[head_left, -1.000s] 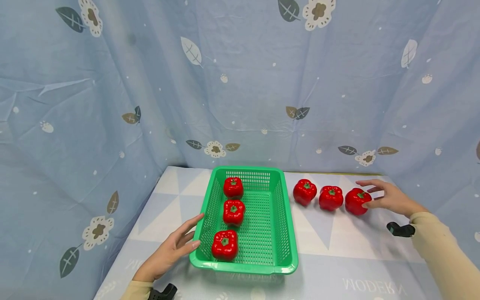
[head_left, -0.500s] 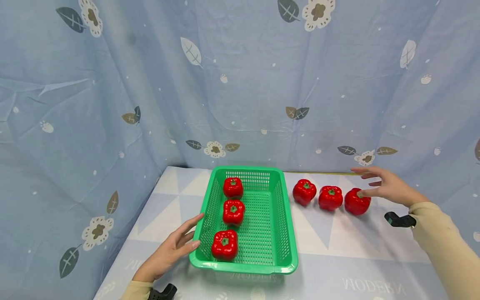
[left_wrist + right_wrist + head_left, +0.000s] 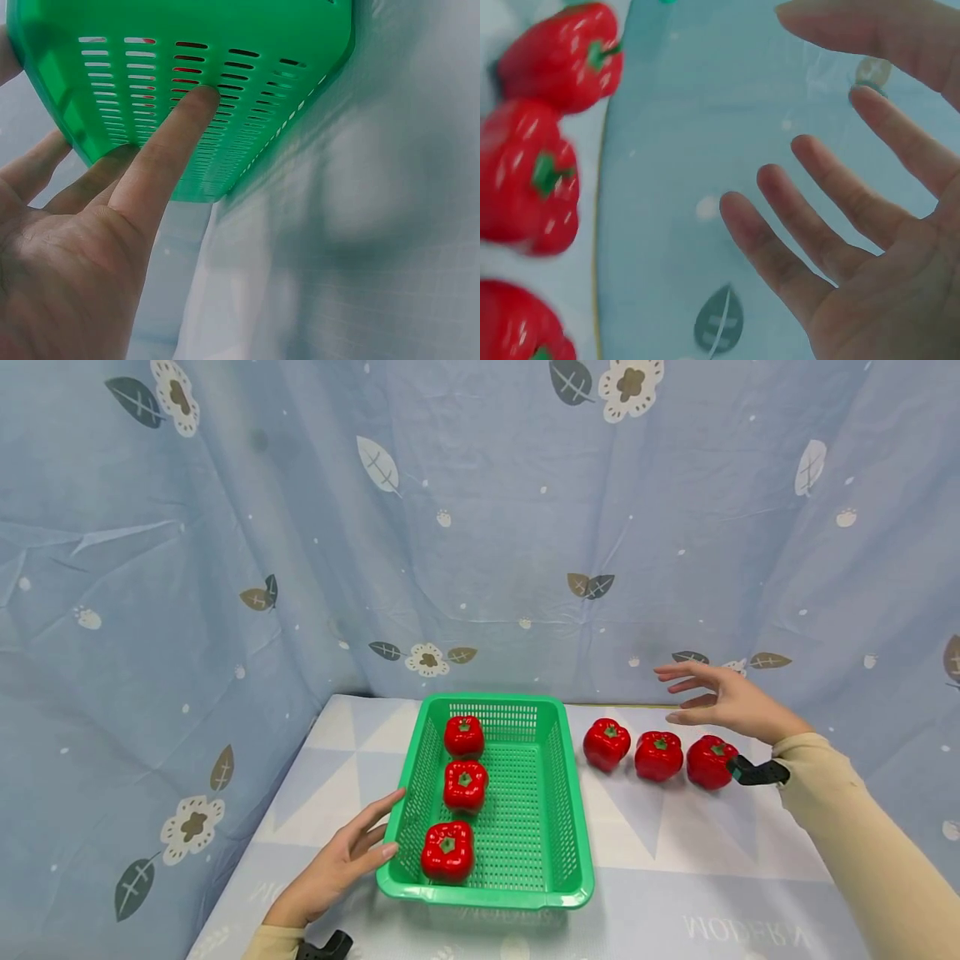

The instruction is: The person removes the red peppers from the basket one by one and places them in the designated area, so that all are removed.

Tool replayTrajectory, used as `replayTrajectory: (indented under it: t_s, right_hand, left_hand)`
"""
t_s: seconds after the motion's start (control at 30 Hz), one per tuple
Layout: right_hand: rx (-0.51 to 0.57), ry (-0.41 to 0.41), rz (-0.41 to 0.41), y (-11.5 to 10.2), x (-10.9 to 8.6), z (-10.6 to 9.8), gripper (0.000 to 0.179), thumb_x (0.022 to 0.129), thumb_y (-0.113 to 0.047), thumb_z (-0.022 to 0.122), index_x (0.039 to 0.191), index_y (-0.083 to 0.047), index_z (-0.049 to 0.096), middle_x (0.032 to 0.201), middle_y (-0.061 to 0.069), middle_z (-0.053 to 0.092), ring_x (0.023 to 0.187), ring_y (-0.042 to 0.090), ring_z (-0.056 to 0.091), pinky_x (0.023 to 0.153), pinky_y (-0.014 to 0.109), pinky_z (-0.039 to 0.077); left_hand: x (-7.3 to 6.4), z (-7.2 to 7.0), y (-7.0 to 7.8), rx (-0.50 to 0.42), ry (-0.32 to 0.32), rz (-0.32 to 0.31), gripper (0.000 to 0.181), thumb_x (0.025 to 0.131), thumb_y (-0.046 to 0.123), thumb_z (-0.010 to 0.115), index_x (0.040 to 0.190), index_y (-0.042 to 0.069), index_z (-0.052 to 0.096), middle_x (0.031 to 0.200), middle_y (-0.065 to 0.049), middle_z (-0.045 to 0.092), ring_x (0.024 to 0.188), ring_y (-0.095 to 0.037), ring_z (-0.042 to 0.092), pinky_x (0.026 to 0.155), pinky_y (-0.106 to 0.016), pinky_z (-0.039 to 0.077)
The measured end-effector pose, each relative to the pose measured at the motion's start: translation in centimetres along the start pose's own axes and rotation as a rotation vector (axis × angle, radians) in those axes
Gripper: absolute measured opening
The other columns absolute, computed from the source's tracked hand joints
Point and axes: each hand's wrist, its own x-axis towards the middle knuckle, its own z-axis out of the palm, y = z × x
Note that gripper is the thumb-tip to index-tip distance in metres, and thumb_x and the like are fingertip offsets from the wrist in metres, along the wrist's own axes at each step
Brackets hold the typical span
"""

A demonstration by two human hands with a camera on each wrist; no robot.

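Observation:
A green plastic basket (image 3: 517,902) with perforated walls stands mid-table, holding three red bell peppers along its left side: a far one (image 3: 464,737), a middle one (image 3: 465,786) and a near one (image 3: 447,852). My left hand (image 3: 337,860) rests against the basket's left side with loosely extended fingers; in the left wrist view a fingertip (image 3: 201,97) touches the slotted wall. To the right, three more bell peppers form a row: left (image 3: 607,744), middle (image 3: 658,756) and right (image 3: 711,762). My right hand (image 3: 738,702) hovers above and behind that row, fingers spread, holding nothing.
The table (image 3: 637,910) has a pale cloth with triangles and lettering. Behind it and along the left and right sides hangs a blue curtain (image 3: 495,527) with leaves and flowers. Black wrist cameras sit at both cuffs.
My right hand has left the rightmost bell pepper, moving up and to the left; that pepper stays on the table. The left hand and basket keep their places.

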Motion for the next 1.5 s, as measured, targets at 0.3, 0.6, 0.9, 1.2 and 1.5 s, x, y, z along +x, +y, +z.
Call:
replayTrajectory:
  t_s: [0.3, 0.6, 0.9, 1.2, 1.5]
  right_hand:
    - [0.131, -0.010, -0.058, -3.6, 3.7, 2.0, 0.066, 0.097, -0.019, 0.088, 0.156, -0.028, 0.061, 0.152, -0.002, 0.060, 0.131, 0.024, 0.063, 0.103, 0.036, 0.059]
    - [0.221, -0.060, -0.164, -6.0, 7.0, 4.1, 0.067, 0.096, -0.013, 0.087, 0.157, -0.021, 0.060, 0.156, 0.002, 0.057, 0.134, 0.030, 0.063, 0.107, 0.048, 0.058]
    - [0.277, -0.094, -0.236, -7.7, 9.6, 6.2, 0.066, 0.096, -0.005, 0.085, 0.156, -0.016, 0.060, 0.154, 0.005, 0.059, 0.132, 0.032, 0.065, 0.105, 0.046, 0.059]
    - [0.295, -0.160, -0.248, -8.5, 11.7, 8.4, 0.066, 0.097, -0.009, 0.084, 0.157, -0.015, 0.059, 0.151, 0.009, 0.060, 0.133, 0.034, 0.064, 0.109, 0.050, 0.056]
    - [0.337, -0.236, -0.216, -9.2, 13.9, 11.6, 0.070, 0.093, -0.014, 0.090, 0.156, -0.021, 0.061, 0.152, 0.005, 0.058, 0.134, 0.038, 0.063, 0.109, 0.054, 0.056]
  left_hand:
    - [0.0, -0.1, -0.2, -0.010, -0.008, 0.018, 0.068, 0.115, 0.017, 0.061, 0.174, 0.032, 0.031, 0.180, -0.012, 0.017, 0.158, -0.056, 0.027, 0.119, -0.062, 0.044]
    - [0.0, 0.0, -0.2, -0.007, -0.004, 0.018, 0.069, 0.114, 0.017, 0.061, 0.175, 0.030, 0.030, 0.180, -0.013, 0.017, 0.158, -0.057, 0.028, 0.120, -0.063, 0.043]
    - [0.0, 0.0, -0.2, -0.010, -0.008, 0.015, 0.069, 0.114, 0.017, 0.061, 0.175, 0.030, 0.030, 0.180, -0.014, 0.016, 0.158, -0.057, 0.027, 0.119, -0.062, 0.044]
    - [0.1, 0.2, -0.3, -0.006, -0.005, 0.029, 0.069, 0.114, 0.016, 0.062, 0.174, 0.031, 0.032, 0.180, -0.013, 0.018, 0.158, -0.056, 0.028, 0.120, -0.063, 0.043]
    - [0.0, 0.1, -0.3, 0.002, 0.002, 0.031, 0.069, 0.114, 0.017, 0.062, 0.174, 0.031, 0.032, 0.180, -0.014, 0.019, 0.157, -0.057, 0.028, 0.120, -0.064, 0.042]
